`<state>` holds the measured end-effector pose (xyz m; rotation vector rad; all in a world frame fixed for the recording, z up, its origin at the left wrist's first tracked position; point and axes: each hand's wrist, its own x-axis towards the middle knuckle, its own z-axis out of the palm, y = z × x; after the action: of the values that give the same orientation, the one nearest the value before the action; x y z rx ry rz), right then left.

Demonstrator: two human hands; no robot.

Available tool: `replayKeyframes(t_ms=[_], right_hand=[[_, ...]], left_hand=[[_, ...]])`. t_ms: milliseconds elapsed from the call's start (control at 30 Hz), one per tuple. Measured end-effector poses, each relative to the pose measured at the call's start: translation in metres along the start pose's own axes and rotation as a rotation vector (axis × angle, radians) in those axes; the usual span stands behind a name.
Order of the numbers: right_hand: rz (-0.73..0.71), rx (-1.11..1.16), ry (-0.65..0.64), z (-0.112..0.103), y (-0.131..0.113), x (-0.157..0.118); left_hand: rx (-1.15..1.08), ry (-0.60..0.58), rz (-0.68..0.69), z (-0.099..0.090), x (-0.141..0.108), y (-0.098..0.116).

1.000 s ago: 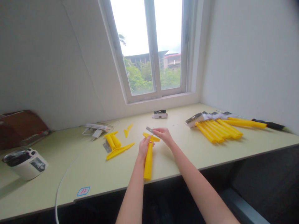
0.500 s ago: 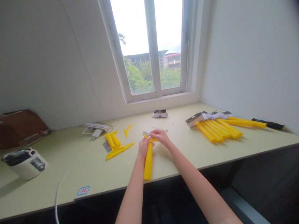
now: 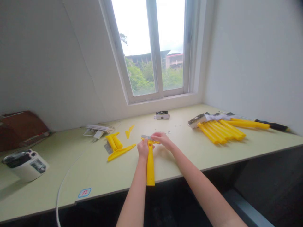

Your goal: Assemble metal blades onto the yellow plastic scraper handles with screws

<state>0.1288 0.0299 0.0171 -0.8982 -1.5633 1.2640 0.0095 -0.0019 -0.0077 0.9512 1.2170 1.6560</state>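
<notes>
Left hand clenched round the upper end of a long yellow plastic handle, shaft pointing down toward the front edge of the surface. Right hand curled over a flat yellow plastic crosspiece at the handle's head, fingers pressed on it, just beside a thin grey metal blade poking out to the left. Steady pinch at the head, fingers kept off the blade's edge: best judged approach. All of it held just above the pale green surface. Near the left, short yellow plastic pieces and a yellow wedge-shaped strip. Well to the right, a row of yellow plastic handles lying side by side.
</notes>
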Motion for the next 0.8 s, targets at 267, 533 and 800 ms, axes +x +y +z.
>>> replayKeyframes(t_ms=[267,533,800], right_hand=[[0.099,0.061,-0.037,-0.0033,-0.0044,-0.0017],[0.127,0.136,-0.072,0.0005,0.0001,-0.0001],[0.16,0.166,-0.018,0.002,0.0001,0.0013]], left_hand=[[-0.095,0.165,0.029,-0.0016,-0.0005,0.0063],[-0.126,0.156,0.036,-0.0008,-0.0024,0.0081],[-0.16,0.117,0.014,0.0013,-0.0029,0.0092]])
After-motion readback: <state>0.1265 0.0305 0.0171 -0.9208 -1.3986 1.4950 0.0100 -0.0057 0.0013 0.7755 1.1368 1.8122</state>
